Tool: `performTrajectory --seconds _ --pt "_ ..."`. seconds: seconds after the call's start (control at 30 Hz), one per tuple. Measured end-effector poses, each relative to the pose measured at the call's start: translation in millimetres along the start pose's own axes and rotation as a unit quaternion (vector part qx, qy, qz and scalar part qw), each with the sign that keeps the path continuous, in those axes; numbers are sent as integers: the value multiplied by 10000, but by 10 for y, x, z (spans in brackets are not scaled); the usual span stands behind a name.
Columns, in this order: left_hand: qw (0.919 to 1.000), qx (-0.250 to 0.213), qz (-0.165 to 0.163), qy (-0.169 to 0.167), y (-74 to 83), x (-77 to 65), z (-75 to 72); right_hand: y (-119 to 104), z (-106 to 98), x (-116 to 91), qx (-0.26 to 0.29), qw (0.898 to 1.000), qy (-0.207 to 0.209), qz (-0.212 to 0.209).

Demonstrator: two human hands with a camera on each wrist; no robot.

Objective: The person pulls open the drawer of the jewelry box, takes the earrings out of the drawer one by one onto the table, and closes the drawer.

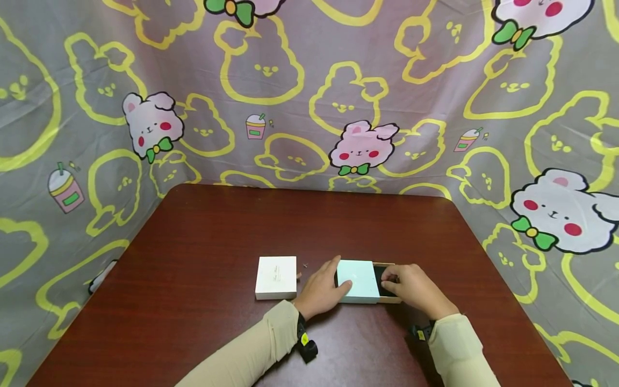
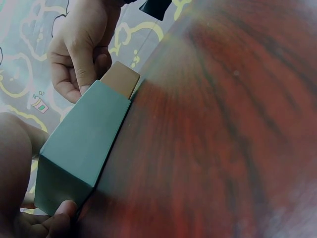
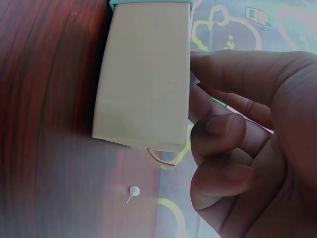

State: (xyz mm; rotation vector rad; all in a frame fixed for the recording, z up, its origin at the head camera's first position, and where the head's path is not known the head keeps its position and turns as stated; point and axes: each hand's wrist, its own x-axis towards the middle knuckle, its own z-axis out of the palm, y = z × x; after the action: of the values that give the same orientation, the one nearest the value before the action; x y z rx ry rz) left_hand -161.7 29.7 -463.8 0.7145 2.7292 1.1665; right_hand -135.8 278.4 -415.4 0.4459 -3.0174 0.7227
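Note:
My left hand (image 1: pixel 318 291) grips the left end of a light blue box sleeve (image 1: pixel 358 282), fingers behind it and thumb at the front. A drawer with beige sides (image 3: pixel 143 74) and a black inside juts from the sleeve's right end. My right hand (image 1: pixel 411 285) reaches over this open part, thumb and fingertips together at the black lining. Between them, a tiny shiny piece (image 3: pixel 195 78) shows in the right wrist view; most of it is hidden. A thin ribbon loop (image 3: pixel 161 160) hangs from the drawer's end.
A white lidded box (image 1: pixel 276 277) with gold lettering stands left of my left hand, a ribbon tab at its right side. A tiny item (image 1: pixel 305 265) lies beside it. On the table past the drawer lies a white-headed pin-like stud (image 3: pixel 134 191). Patterned cloth (image 1: pixel 290 107) surrounds the table.

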Motion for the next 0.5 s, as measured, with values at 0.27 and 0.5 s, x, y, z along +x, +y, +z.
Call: performTrajectory --seconds 0.27,0.5 --pt "10000 3 31 -3 -15 -4 11 9 -22 -28 29 9999 -44 143" --pt "10000 -19 33 16 -8 2 10 51 -46 -55 101 9998 17 154"
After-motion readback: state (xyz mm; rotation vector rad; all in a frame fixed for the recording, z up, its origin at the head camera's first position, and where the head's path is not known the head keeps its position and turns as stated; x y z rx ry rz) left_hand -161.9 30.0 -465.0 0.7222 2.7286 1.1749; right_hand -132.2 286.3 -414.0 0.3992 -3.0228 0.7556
